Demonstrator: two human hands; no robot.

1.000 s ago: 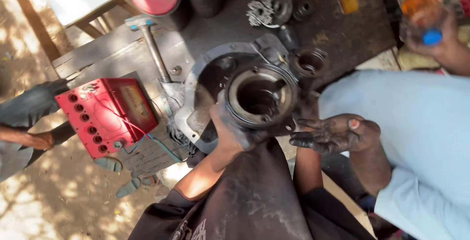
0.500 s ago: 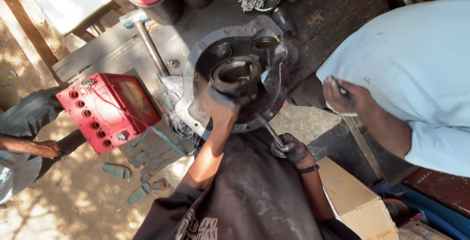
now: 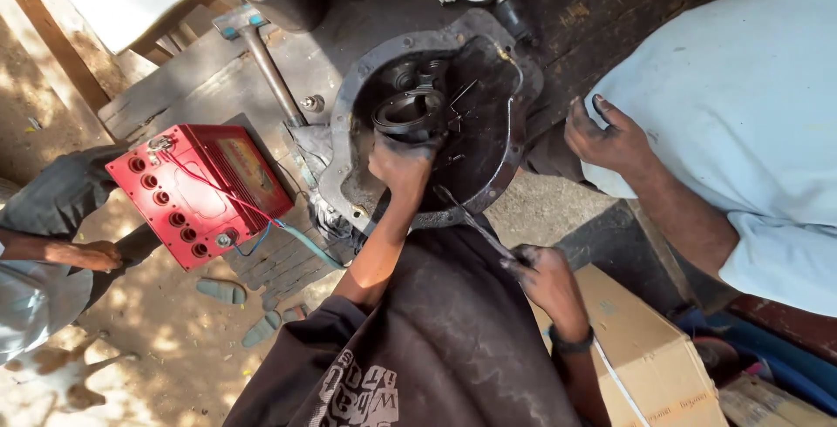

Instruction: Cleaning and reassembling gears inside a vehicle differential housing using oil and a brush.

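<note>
At bench centre: left hand (image 3: 399,164) grips dark round metal bearing ring (image 3: 408,113), seating it inside greasy grey cast housing (image 3: 366,96). Right hand (image 3: 542,277) closed around thin metal rod (image 3: 475,222). Judgement: fitting step; next needs square alignment.

A tan cardboard box (image 3: 649,353) with orange printing sat at lower right, just beside the person's right hand (image 3: 545,274). A faded yellowish label (image 3: 247,166) covered the red battery's side.
</note>
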